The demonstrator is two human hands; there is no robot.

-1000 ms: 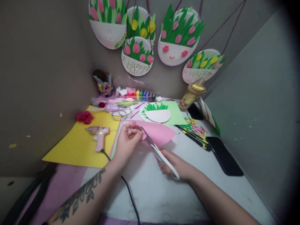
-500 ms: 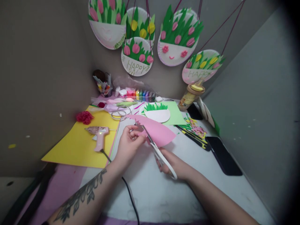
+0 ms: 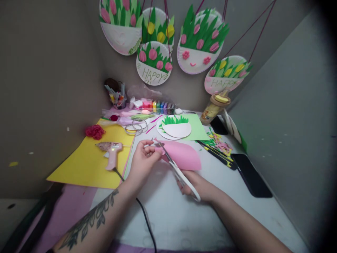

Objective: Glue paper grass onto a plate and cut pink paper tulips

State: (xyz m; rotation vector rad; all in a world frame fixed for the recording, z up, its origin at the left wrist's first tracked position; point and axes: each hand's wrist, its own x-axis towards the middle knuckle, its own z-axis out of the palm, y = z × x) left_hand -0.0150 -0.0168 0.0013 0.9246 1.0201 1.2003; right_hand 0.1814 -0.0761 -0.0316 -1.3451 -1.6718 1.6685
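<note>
At the middle of the bench [image 3: 168, 214], both hands worked one pink paper sheet [image 3: 184, 159] with scissors [image 3: 177, 168].

Left hand [image 3: 143, 162] was closed in a narrow grip on the sheet's left edge, holding it just above the bench. Right hand [image 3: 196, 185] was closed through the white scissor handles, with the blades angled up-left and meeting the sheet beside the left fingers. A pink glue gun [image 3: 112, 153] lay on the yellow sheet [image 3: 86, 168] to the left, apart from both hands.
</note>
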